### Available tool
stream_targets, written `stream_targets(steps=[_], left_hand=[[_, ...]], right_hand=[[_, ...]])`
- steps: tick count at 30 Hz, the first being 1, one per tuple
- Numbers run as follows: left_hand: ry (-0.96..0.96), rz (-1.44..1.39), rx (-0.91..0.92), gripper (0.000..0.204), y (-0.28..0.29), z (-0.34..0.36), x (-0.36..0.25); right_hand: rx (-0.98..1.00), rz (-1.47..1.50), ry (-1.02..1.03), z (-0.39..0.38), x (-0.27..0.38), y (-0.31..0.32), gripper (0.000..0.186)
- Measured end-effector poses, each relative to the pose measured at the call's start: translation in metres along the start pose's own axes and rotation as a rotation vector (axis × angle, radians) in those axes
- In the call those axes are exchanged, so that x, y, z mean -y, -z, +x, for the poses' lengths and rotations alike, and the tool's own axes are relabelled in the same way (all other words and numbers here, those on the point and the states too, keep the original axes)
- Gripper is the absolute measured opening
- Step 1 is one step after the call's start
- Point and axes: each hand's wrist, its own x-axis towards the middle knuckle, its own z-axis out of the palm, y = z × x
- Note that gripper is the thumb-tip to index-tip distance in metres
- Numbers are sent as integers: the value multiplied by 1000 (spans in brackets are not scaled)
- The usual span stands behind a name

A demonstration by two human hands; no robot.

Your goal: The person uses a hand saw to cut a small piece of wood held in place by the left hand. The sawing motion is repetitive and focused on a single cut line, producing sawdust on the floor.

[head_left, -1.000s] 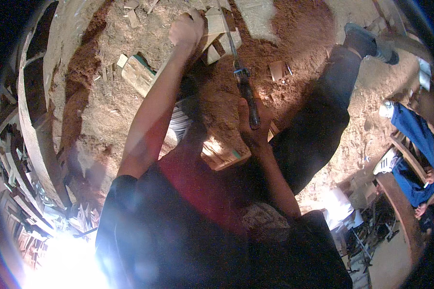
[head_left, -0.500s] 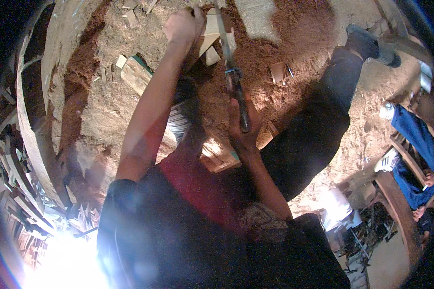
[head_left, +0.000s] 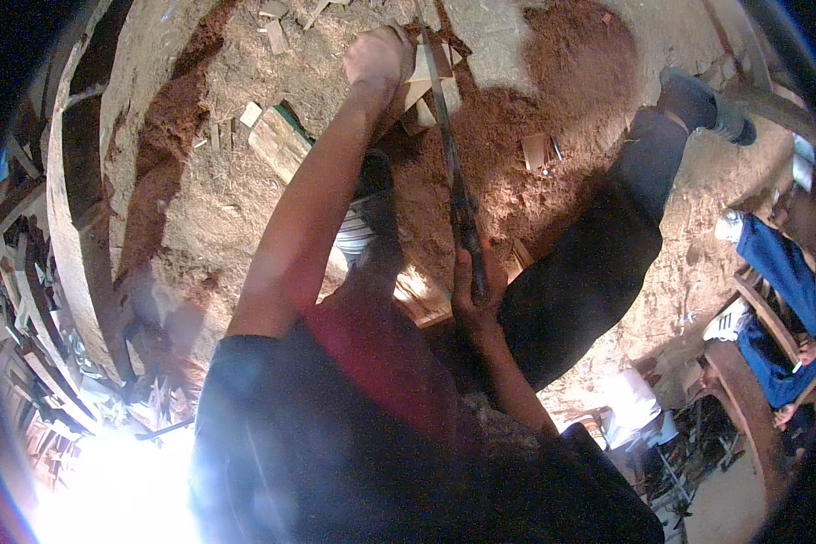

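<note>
My left hand (head_left: 379, 60) is closed at the edge of a pale piece of wood (head_left: 421, 89) near the top; its fingertips are partly hidden. My right hand (head_left: 477, 288) is wrapped round the dark handle of a long, narrow-bladed saw (head_left: 448, 136). The blade runs away from me, up past the right side of my left hand, across the wood. Its teeth are too blurred to see, and its far end leaves the picture. Between my arms, my left foot and striped sock (head_left: 354, 231) show beside the wood.
A split wood block (head_left: 279, 142) lies left of my left forearm among offcuts. Reddish sawdust (head_left: 508, 195) covers the ground. My right leg (head_left: 598, 263) stretches out to the right. At the far right sits another person in blue trousers (head_left: 775, 263). A curved plank (head_left: 72, 227) stands at left.
The saw and my right hand have come back toward my body. My left hand stays at the wood. The whole view has shifted slightly.
</note>
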Motion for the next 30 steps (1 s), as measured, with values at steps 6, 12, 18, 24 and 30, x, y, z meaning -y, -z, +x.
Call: stream_targets(steps=[6, 12, 18, 24, 30], left_hand=[[-51, 24, -70, 36, -37, 25, 27], [-11, -5, -68, 40, -29, 22, 14], [41, -117, -40, 41, -33, 24, 13], [2, -31, -20, 41, -1, 2, 5], [2, -44, -33, 39, -15, -10, 20]], right_hand=[[119, 58, -117, 86, 61, -30, 40], [-32, -53, 91, 10, -7, -11, 41], [11, 53, -321, 69, 22, -34, 36], [10, -22, -4, 28, 11, -22, 39], [10, -52, 96, 22, -15, -16, 36]])
